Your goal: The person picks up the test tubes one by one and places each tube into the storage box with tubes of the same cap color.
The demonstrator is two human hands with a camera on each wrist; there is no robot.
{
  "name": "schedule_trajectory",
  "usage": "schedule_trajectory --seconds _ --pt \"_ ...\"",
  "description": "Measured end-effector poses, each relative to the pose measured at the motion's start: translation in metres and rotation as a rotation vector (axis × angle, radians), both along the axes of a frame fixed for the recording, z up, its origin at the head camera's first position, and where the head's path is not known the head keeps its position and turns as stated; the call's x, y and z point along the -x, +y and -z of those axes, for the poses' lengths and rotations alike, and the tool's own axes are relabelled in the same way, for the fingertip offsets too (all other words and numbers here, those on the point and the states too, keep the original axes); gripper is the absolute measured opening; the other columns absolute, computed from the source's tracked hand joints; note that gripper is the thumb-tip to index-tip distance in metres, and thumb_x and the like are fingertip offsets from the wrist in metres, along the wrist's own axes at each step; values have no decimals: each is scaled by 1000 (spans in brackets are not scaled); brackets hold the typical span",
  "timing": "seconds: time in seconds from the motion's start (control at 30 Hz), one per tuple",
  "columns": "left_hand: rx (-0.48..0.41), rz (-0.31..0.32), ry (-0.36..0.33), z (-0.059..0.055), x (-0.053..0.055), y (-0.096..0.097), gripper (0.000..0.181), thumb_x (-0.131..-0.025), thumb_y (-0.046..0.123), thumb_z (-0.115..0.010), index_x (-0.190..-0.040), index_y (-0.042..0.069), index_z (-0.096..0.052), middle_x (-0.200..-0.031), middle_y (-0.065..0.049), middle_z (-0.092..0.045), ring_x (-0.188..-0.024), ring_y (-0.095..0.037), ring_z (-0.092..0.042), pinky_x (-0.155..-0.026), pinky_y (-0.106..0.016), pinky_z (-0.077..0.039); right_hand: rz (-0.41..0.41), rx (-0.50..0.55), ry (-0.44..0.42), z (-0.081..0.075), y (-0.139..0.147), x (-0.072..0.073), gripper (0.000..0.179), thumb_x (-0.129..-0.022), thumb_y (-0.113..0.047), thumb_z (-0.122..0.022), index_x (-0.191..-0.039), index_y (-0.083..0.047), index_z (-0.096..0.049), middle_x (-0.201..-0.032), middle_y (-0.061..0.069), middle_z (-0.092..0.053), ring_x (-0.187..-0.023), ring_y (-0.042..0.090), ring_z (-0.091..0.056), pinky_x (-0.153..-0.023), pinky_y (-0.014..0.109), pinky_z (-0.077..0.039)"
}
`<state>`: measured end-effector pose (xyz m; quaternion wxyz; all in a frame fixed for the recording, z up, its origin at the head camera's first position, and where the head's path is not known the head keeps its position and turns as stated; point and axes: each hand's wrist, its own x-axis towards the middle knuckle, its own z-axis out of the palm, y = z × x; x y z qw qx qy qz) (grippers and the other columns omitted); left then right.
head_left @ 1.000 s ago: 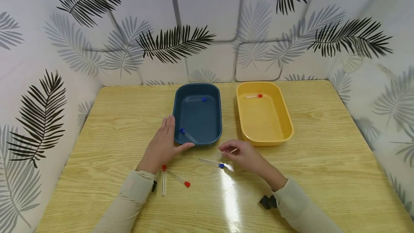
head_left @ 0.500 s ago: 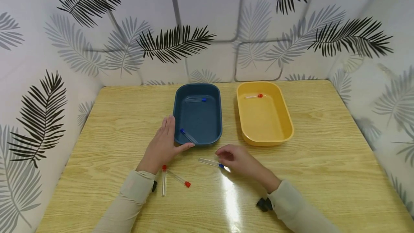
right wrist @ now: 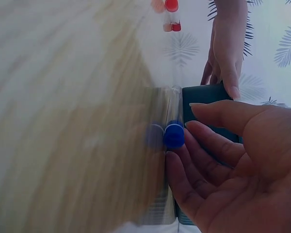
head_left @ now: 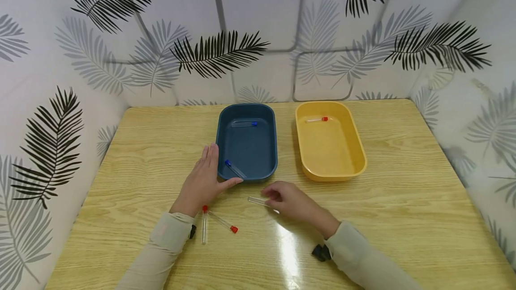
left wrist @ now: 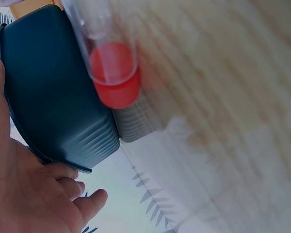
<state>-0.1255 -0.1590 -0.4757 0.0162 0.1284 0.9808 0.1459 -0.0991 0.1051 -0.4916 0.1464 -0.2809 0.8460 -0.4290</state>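
Observation:
My left hand [head_left: 201,180] rests against the near left side of the blue bin [head_left: 247,147], fingers straight along its wall and thumb at the front rim. My right hand [head_left: 292,200] is over the capped end of a test tube [head_left: 256,200] lying on the table. In the right wrist view, that tube's blue cap [right wrist: 173,135] sits beside my loosely bent fingers, with the thumb apart from them; no pinch shows. Two red-capped test tubes, one upright in line [head_left: 204,227] and one slanted [head_left: 221,221], lie near my left wrist.
Two blue-capped tubes lie inside the blue bin, one at the back [head_left: 243,124] and one near the front [head_left: 235,169]. The yellow bin [head_left: 359,155] stands to its right, holding a red-capped tube [head_left: 316,120]. A leaf-patterned cloth [head_left: 258,35] hangs behind the table.
My right hand has moved left and slightly down from near the yellow bin, and now covers the tube's blue cap in the head view. My left hand stays in place.

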Motion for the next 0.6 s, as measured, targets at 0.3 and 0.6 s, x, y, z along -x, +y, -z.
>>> schedule_trajectory --seconds 0.3,0.6 --pt "-4 -5 -8 0 0 0 116 -72 85 -36 -149 5 -1 -154 -13 -5 -141 -24 -1 -111 -42 -17 -9 -71 32 0 -10 1 19 -85 -8 -67 -103 -1 -67 -96 5 -65 -83 13 -60 -74 26 -50" --pt "-6 -7 -11 0 0 0 117 -71 85 -36 -149 5 -1 -154 -12 -5 -141 -24 -1 -111 -42 -17 -14 -135 27 -3 -18 3 18 -83 -8 -67 -101 -3 -68 -91 2 -64 -79 11 -57 -72 27 -49"
